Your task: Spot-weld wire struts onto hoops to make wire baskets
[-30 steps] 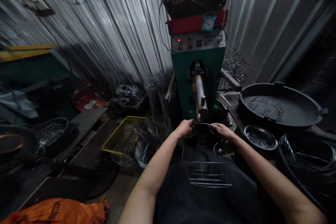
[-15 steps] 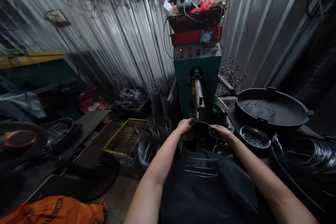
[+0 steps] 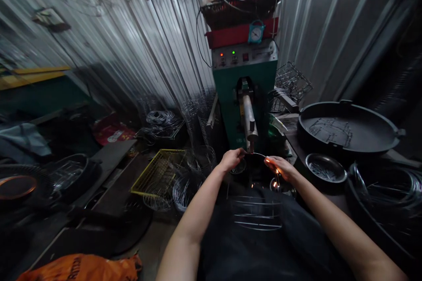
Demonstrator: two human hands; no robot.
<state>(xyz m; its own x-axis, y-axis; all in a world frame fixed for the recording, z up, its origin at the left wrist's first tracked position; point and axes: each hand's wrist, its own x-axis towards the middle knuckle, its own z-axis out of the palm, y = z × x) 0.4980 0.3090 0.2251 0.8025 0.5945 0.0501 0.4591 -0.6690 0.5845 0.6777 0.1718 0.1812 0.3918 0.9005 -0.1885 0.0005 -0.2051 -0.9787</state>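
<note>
Between my two hands runs a thin, curved metal wire, its middle right under the tip of the machine's electrode. My left hand pinches the wire's left part. On the other side my right hand is closed on its right part, lit orange by a glow. The electrode arm juts out of a green spot welder with a red and a green lamp on its panel. Several thin metal rods lie across the dark cloth over my lap. Whatever is below the wire is dark and hard to make out.
To the right are a large black pan, a metal bowl of small pieces and a tub of wire rings. At left stand a yellow wire basket and bundles of wire hoops. An orange bag lies lower left.
A green lamp has lit on the welder's panel. Orange light and sparks now show by my right hand and below the wire. The view has tipped slightly; both hands keep their hold.
</note>
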